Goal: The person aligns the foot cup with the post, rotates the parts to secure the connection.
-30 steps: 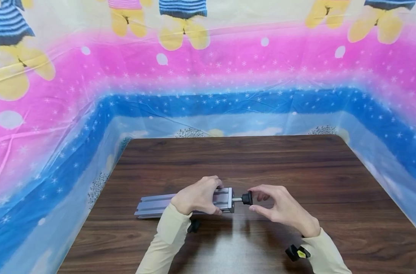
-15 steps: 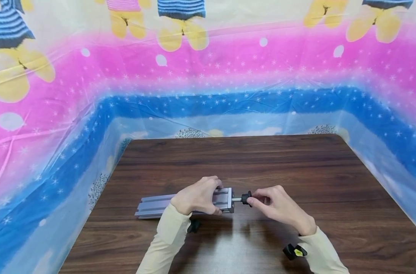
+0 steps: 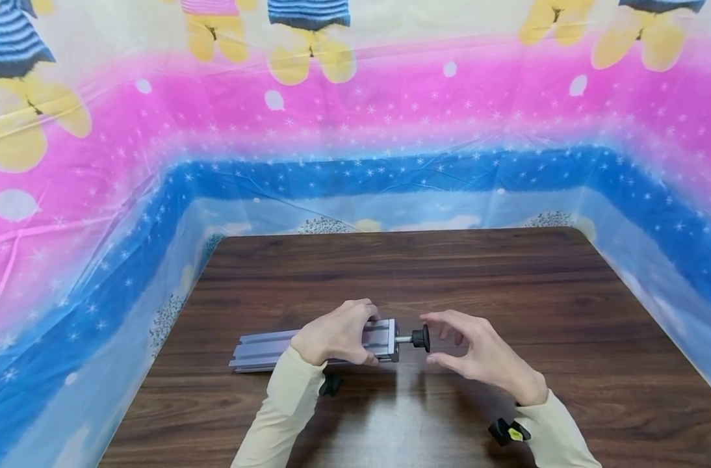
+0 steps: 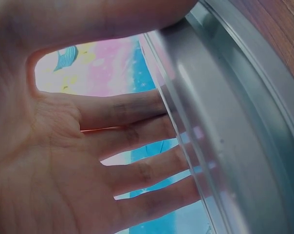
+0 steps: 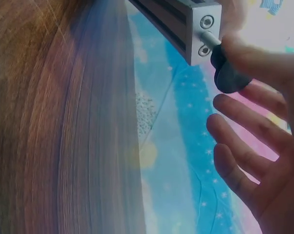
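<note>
Right hand (image 3: 478, 354) released knob (image 3: 421, 338).

I work at a dark brown wood-grain table (image 3: 507, 286), its far edge running straight across in front of me and its back corners rounded. A glossy plastic sheet printed with cartoon figures (image 3: 355, 130) rises behind and on both sides of it like a wall, with a pale blue band of clouds lowest, a deep blue starry band above that, then a bright pink band with white stars and dots. Along the top of the sheet I see yellow legs of cartoon figures wearing blue-striped and pink-striped tops.
</note>
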The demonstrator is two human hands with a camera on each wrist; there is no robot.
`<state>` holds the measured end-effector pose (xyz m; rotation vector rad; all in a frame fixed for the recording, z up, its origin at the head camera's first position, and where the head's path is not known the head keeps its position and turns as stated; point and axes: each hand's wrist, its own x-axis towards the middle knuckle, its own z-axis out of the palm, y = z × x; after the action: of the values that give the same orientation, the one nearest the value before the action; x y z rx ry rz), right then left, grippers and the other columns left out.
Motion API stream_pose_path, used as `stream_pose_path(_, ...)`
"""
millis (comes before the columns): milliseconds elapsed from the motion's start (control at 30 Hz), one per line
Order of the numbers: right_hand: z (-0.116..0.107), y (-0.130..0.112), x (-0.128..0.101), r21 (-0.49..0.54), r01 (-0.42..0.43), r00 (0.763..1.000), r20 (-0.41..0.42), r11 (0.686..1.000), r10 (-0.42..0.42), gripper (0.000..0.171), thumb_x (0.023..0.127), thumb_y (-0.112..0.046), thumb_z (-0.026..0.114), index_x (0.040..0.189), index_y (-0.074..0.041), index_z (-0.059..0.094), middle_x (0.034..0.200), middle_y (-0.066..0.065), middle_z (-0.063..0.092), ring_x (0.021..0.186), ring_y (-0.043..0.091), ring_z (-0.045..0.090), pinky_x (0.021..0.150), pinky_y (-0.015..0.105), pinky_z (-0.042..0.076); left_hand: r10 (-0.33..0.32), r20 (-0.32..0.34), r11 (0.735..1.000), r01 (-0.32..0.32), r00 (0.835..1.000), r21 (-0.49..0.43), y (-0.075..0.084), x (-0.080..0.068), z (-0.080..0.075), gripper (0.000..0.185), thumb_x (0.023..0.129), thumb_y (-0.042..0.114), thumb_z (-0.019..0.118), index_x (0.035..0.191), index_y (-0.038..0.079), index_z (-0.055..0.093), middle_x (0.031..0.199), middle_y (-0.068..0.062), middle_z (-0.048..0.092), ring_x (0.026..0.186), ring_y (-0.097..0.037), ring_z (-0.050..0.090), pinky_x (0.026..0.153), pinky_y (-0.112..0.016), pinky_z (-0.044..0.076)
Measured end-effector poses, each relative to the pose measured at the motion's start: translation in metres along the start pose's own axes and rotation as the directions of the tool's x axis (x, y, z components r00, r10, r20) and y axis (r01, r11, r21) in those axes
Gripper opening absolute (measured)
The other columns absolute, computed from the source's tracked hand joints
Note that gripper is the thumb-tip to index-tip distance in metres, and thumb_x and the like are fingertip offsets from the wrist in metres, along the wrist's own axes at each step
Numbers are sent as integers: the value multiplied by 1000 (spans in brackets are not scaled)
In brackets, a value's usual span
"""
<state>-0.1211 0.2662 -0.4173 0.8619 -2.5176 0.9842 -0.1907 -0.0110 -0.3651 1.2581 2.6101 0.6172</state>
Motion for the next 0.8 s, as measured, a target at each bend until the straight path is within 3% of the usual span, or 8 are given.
stream_pose_path(133, 1, 0, 2, -22, 38, 999, -18, 999, -38, 52, 82, -16, 84, 130, -22, 65, 104, -12, 69, 80, 4, 59, 65, 21, 49, 1, 4, 1000, -1, 1000, -1, 0, 1, 0, 53, 67, 22, 86, 110, -1, 67, 98, -6, 63, 81, -17, 53, 71, -29, 46)
stream_pose_path(433, 4, -2, 3, -45, -53, 999, -10, 998, 53, 27, 87, -24, 79, 112, -14, 74, 89, -11, 71, 73, -3, 60, 61, 22, 50, 0, -2, 1000, 0, 1000, 1, 0, 0, 0, 51, 66, 21, 86, 108, -1, 67, 95, -5, 62, 79, -16, 52, 69, -28, 45)
stream_pose_path(667, 7, -3, 7, -26, -127, 992, 17, 992, 128, 6, 93, -28, 73, 94, -23, 75, 73, -18, 65, 60, -4, 53, 53, 21, 45, 4, -3, 1000, -5, 1000, -13, -1, 0, 0, 49, 66, 20, 87, 106, -1, 67, 94, -5, 62, 77, -15, 53, 68, -28, 46)
stream_pose_path(800, 8, -4, 8, -58, -169, 985, 20, 984, 171, 16, 97, -32, 68, 82, -28, 72, 62, -20, 57, 49, -3, 42, 47, 19, 36, -1, -1, 1000, 1, 1000, -15, -1, 1, 2, 49, 67, 21, 87, 106, 0, 67, 94, -4, 62, 76, -15, 53, 67, -27, 46)
